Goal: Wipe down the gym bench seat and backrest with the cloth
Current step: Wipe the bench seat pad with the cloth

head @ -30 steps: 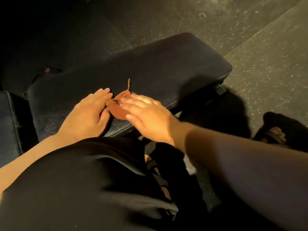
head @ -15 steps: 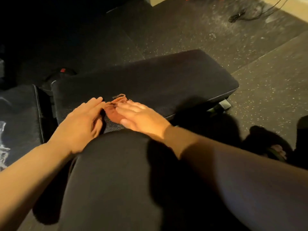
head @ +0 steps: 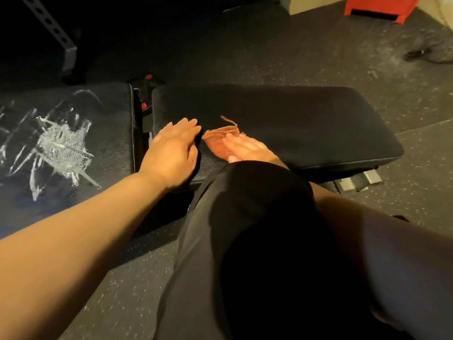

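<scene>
Head view, left hand: the left hand [head: 171,150] lies palm down on the near left part of the right-hand bench pad [head: 306,123], fingers straight and close together, holding nothing.
Head view, right hand: the right hand [head: 245,147] lies flat on the cloth [head: 218,141], fingers stretched out side by side and pressing it to the pad, not curled round it. Its wrist is hidden behind the knee.
Head view, cloth: a small rust-brown cloth, flat on the right-hand bench pad near its front edge, partly under the right fingers. A frayed strand [head: 229,121] trails off its far corner.
Head view, gap between hands: the left fingertips end just beside the cloth's left corner; I cannot tell whether they touch it.
Head view, left-hand bench pad: the left-hand bench pad [head: 110,143] bears a white scuffed patch [head: 58,146].
Head view, knee: a knee in black trousers [head: 257,217] fills the near middle.
Head view, surroundings: speckled rubber floor [head: 318,57], a red box [head: 377,6] at the far right, and a perforated steel upright [head: 58,38] at the far left.
</scene>
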`<state>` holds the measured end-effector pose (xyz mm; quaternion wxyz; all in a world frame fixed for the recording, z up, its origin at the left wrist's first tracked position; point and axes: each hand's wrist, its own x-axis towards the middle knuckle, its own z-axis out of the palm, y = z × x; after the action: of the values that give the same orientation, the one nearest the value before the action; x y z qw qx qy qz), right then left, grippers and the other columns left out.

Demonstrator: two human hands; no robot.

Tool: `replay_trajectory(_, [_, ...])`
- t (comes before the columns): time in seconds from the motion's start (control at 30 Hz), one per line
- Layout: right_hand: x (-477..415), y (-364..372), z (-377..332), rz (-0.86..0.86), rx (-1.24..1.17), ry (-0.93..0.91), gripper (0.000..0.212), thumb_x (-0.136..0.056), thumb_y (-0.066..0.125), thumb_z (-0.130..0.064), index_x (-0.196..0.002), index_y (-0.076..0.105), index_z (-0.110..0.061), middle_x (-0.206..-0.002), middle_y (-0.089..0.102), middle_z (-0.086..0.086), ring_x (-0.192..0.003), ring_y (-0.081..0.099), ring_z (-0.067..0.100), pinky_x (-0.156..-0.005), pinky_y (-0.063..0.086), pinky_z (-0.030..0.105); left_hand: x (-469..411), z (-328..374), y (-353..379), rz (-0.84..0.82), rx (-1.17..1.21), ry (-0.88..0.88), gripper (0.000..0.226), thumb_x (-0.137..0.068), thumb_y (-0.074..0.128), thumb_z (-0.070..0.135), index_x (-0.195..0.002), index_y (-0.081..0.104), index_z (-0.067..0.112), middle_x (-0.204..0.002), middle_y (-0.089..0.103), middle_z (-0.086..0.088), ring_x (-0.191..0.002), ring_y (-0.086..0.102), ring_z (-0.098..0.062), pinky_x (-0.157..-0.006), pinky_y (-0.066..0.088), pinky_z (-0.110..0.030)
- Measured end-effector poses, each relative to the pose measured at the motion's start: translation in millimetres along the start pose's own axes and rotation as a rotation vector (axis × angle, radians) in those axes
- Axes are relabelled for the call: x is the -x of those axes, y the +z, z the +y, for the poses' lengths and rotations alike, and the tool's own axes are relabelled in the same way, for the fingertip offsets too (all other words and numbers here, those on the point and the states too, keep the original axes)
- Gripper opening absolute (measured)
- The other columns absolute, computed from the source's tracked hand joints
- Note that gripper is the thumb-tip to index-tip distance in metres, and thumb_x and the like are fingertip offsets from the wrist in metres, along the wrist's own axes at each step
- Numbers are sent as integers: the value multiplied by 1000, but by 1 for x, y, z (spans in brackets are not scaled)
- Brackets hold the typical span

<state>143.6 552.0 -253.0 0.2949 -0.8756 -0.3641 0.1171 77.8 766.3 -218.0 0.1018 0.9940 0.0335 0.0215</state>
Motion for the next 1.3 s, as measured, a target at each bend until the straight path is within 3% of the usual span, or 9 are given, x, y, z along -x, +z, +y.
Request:
replay_trajectory(0.1, [3, -14, 30, -10, 68, 39, 49, -109, 39, -28, -157, 30, -25, -151, 27, -19, -144, 24, 6, -109, 3, 7, 1, 1, -1, 14, 6, -8, 50, -99, 47, 16, -149, 47, 14, -159, 38, -3, -150, 27, -20, -125, 13, -39])
replay_trajectory(0.27, [-9, -15, 37, 182, 103, 411, 56, -100, 21, -46, -134, 53, -15, -129, 53, 16, -120, 50, 35, -103, 37, 45, -4, -2, 1, 0, -51, 14, 50, -100, 45, 22, -149, 44, 15, -159, 37, -2, -150, 27, -20, -125, 16, -42])
replay_trajectory(0.43, [-48, 2, -19, -211, 229, 267, 48, -106, 40, -23, -152, 34, -11, -156, 33, 12, -144, 32, 32, -111, 28, 36, -3, -4, 2, 10, -47, 35, 50, -99, 46, 21, -149, 44, 14, -159, 37, -5, -149, 28, -23, -125, 15, -43])
replay_trajectory(0.57, [-16, -13, 2, -226, 83, 37, 50, -103, 28, -60, -150, 11, -55, -163, 10, -24, -149, 1, -5, -126, 8, 40, -2, -3, 3, 31, -30, 24, 50, -100, 45, 21, -149, 44, 15, -159, 37, -4, -150, 27, -22, -125, 14, -41])
replay_trajectory(0.7, [-9, -38, 19, 8, 85, 324, 50, -107, 35, -16, -156, 31, -22, -148, 45, 11, -136, 40, 35, -113, 26, 38, 1, 0, -1, 45, -6, 20, 49, -100, 44, 21, -149, 45, 15, -159, 37, -2, -150, 27, -20, -125, 13, -39])
replay_trajectory(0.83, [-12, -10, 8, 96, 215, 311, 44, -104, 33, -14, -146, 40, -2, -148, 43, 19, -136, 40, 35, -114, 31, 45, -2, -3, 0, -2, -34, 17, 52, -98, 43, 25, -149, 45, 14, -158, 39, -3, -149, 29, -21, -124, 16, -41])
replay_trajectory(1.03, [-2, -19, 19, -172, 143, -30, 53, -108, 34, -27, -159, 22, -19, -166, 18, -5, -154, 12, 16, -123, 3, 29, -1, 4, 0, 38, -45, -65, 54, -94, 47, 18, -143, 46, -4, -151, 43, -21, -147, 28, -38, -124, 13, -51])
replay_trajectory(1.2, [-27, -23, 34, 19, 193, 310, 40, -102, 37, -19, -136, 47, -1, -143, 43, 15, -132, 39, 36, -111, 27, 45, -1, 6, 0, -50, -109, -71, 59, -98, 48, 21, -151, 35, -1, -159, 31, -16, -152, 17, -31, -126, 2, -46])
replay_trajectory(1.3, [-16, 11, 3, 62, 75, 19, 55, -101, 28, -27, -140, 49, 6, -149, 46, 23, -140, 39, 42, -119, 28, 47, 0, 8, -2, -105, -165, -63, 62, -98, 37, 29, -152, 31, -1, -161, 27, -18, -152, 14, -33, -126, 1, -46])
